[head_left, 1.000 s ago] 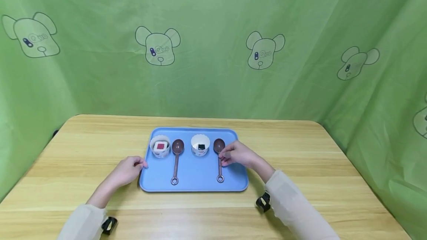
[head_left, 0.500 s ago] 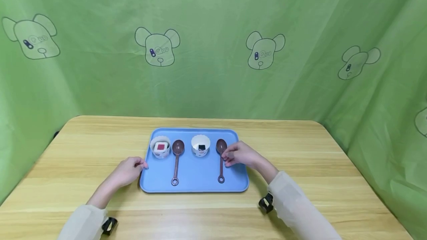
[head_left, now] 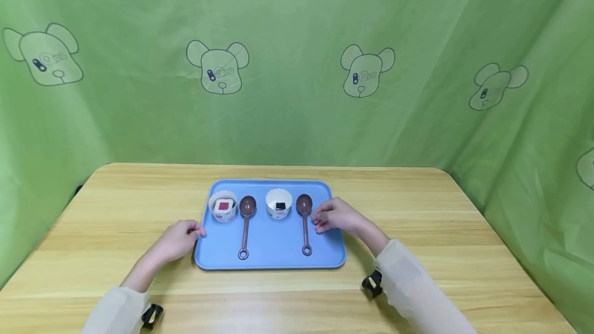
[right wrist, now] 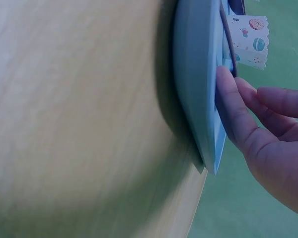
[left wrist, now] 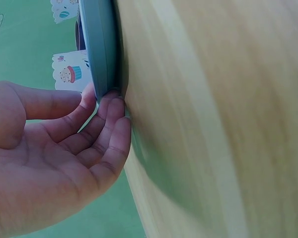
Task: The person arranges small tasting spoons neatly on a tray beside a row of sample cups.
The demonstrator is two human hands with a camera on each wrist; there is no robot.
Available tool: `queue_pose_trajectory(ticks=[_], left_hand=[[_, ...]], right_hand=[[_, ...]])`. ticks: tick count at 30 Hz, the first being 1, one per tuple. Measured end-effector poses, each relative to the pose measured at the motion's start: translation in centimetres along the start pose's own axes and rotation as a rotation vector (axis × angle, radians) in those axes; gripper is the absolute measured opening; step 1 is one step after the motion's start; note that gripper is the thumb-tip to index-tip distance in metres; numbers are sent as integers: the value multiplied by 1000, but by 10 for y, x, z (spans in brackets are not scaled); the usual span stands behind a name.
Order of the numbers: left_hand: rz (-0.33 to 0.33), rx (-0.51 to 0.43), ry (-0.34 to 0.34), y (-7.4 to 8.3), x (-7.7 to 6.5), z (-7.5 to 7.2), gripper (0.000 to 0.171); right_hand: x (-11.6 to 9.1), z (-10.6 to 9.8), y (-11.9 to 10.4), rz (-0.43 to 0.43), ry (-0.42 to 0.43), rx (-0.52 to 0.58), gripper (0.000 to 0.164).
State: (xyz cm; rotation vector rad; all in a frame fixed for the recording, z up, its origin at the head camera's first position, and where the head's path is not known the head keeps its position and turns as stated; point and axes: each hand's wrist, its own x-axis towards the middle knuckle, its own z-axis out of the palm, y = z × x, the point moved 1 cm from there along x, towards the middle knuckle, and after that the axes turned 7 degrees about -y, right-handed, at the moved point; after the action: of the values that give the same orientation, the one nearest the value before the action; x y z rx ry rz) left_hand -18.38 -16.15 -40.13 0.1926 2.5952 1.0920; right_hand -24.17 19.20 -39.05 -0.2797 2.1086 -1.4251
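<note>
My left hand (head_left: 178, 238) holds the left rim of a blue tray (head_left: 274, 246); in the left wrist view its fingers (left wrist: 116, 141) curl at the tray's edge. Just right of the right brown spoon (head_left: 304, 202), my right hand (head_left: 339, 216) hovers low over the tray, loosely bent fingers holding nothing. A second brown spoon (head_left: 247, 205) lies between two scalloped paper cups. Inside the left cup (head_left: 225, 218) sits a white piece with a red square on top. The right cup (head_left: 278, 214) contains a white piece with a black square.
The tray lies on a wooden table (head_left: 260, 303). Behind and beside it hangs a green curtain (head_left: 297, 128) printed with bear heads. Black bands (head_left: 152, 316) with small devices are worn at both wrists.
The right spoon shifted slightly right, then back left, ending nearly upright in view. My right hand has let go of it and moved a little right. The left hand stays put.
</note>
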Motion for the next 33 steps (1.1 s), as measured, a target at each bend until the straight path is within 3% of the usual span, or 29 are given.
queue_pose_trajectory(ticks=[15, 25, 33], left_hand=[[-7, 14, -12, 3, -2, -2, 21], [-5, 31, -11, 2, -2, -2, 21], [7, 42, -28, 3, -4, -5, 21]], right_hand=[[0, -6, 1, -13, 52, -57, 21], [-1, -9, 2, -41, 157, -187, 22], [-4, -16, 5, -54, 258, -383, 21]])
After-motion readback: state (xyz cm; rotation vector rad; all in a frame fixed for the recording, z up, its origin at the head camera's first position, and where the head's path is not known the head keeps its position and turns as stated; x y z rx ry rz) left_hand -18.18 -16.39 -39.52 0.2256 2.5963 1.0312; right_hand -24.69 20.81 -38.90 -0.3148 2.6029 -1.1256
